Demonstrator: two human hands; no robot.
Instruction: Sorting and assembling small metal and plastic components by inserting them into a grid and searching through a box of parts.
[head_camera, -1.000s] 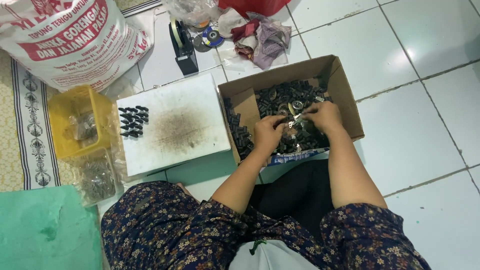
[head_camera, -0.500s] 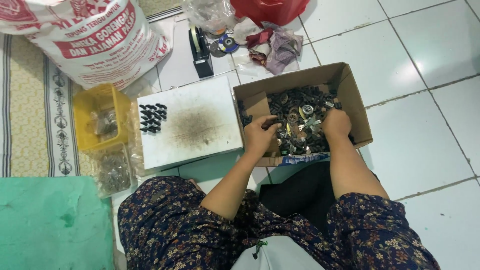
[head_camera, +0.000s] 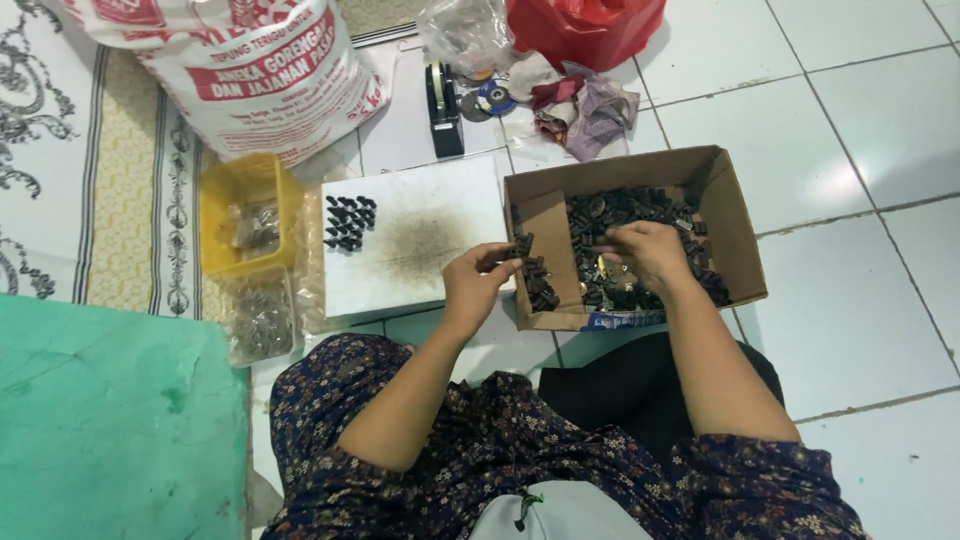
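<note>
A brown cardboard box (head_camera: 735, 215) on the tiled floor holds several small black parts (head_camera: 625, 215). My right hand (head_camera: 645, 255) rests inside the box, fingers curled over the parts. My left hand (head_camera: 478, 278) is at the box's left wall, pinching a small black part (head_camera: 522, 245) by its fingertips. Left of the box lies a white board (head_camera: 415, 235) with a dark smudge in its middle and a cluster of small black parts (head_camera: 350, 222) standing near its left edge.
A yellow plastic tub (head_camera: 225, 195) and clear bags of small metal pieces (head_camera: 260, 320) lie left of the board. Behind are a large printed sack (head_camera: 250, 70), a tape dispenser (head_camera: 443, 110), rags (head_camera: 585, 105) and a red bag (head_camera: 585, 28). A green mat (head_camera: 110, 420) lies at left.
My left hand has come out of the box to its left wall, now pinching a black part. My right hand stays in the box. The view has shifted.
</note>
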